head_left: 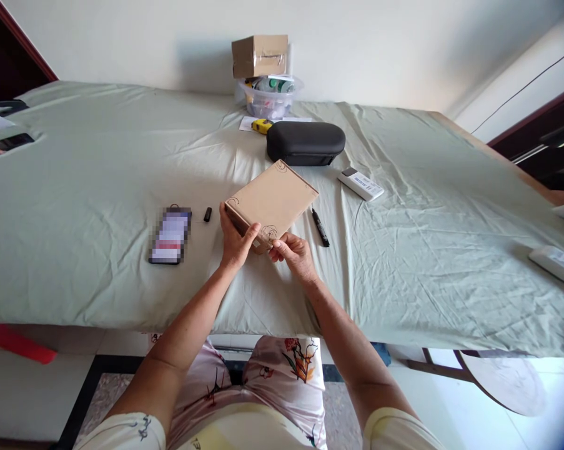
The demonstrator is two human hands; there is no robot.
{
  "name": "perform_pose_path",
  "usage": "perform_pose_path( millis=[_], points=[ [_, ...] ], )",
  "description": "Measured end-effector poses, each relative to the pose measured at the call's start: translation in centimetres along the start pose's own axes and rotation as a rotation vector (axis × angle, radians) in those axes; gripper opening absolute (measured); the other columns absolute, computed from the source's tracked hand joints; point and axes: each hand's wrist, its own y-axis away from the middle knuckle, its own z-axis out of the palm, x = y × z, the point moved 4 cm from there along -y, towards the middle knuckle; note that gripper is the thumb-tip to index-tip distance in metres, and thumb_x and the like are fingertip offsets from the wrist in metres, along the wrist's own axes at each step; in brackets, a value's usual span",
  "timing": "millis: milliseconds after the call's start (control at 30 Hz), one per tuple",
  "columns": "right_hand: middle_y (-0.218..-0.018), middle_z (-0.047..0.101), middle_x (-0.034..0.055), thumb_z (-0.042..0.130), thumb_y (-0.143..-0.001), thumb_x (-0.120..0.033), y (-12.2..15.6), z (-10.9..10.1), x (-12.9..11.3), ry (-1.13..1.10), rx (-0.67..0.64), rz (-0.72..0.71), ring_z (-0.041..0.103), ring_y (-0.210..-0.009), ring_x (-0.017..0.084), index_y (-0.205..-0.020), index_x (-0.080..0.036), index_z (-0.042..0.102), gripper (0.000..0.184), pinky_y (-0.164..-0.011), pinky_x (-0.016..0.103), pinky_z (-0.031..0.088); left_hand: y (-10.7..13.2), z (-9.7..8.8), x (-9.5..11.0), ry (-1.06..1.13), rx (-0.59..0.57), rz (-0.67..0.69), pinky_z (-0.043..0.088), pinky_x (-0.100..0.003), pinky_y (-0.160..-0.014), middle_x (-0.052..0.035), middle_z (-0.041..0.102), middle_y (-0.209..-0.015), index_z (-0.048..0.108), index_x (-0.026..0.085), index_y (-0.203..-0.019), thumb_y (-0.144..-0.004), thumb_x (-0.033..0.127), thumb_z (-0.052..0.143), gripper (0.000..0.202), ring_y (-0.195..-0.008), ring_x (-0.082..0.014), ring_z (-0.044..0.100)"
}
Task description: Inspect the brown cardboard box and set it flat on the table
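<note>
A flat brown cardboard box with black pen swirls at several corners is held a little tilted over the cloth-covered table. My left hand grips its left side, thumb on the near edge and fingers along the side wall. At the near corner, my right hand has its thumb and forefinger closed on the box's edge; the other fingers are curled. Right of the box lies a black marker pen, its cap on. To the left are a small black cap-like piece and a phone with its screen lit.
Behind the box sits a black hard case, near a yellow tape measure. A plastic basket bears another carton by the wall. A white-and-grey device lies right. Other people's hands show at both side edges.
</note>
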Motion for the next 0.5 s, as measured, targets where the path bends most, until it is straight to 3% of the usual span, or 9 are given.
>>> perform_pose_path(
  millis=[133, 300, 500],
  points=[
    [-0.058, 0.07, 0.0005, 0.082, -0.069, -0.083, 0.1, 0.2, -0.1, -0.016, 0.035, -0.002, 0.059, -0.052, 0.013, -0.064, -0.023, 0.063, 0.063, -0.055, 0.029, 0.047, 0.3, 0.3, 0.0, -0.019, -0.011, -0.021, 0.031, -0.046, -0.137, -0.0166, 0.022, -0.181, 0.01, 0.028, -0.172, -0.078, 0.068, 0.086, 0.127, -0.169, -0.0331, 0.028],
    [-0.058, 0.068, -0.0001, 0.085, -0.066, -0.083, -0.3, -0.6, 0.0, 0.002, 0.093, 0.006, 0.056, -0.052, 0.012, -0.062, -0.024, 0.064, 0.063, -0.054, 0.029, 0.045, -0.3, 0.0, -0.3, 0.02, -0.062, -0.01, 0.036, -0.05, -0.135, -0.0154, 0.032, -0.178, 0.01, 0.031, -0.173, -0.083, 0.058, 0.085, 0.12, -0.165, -0.0335, 0.037],
    [-0.062, 0.062, -0.0035, 0.086, -0.066, -0.079, -1.5, -4.8, 0.8, -0.046, 0.416, -0.067, 0.051, -0.053, 0.01, -0.07, -0.025, 0.058, 0.062, -0.052, 0.027, 0.04, -1.4, -0.8, -0.1, 0.064, -0.151, 0.045, 0.037, -0.053, -0.134, -0.0122, 0.04, -0.174, 0.02, 0.033, -0.171, -0.08, 0.054, 0.085, 0.114, -0.162, -0.0359, 0.04]
  ],
)
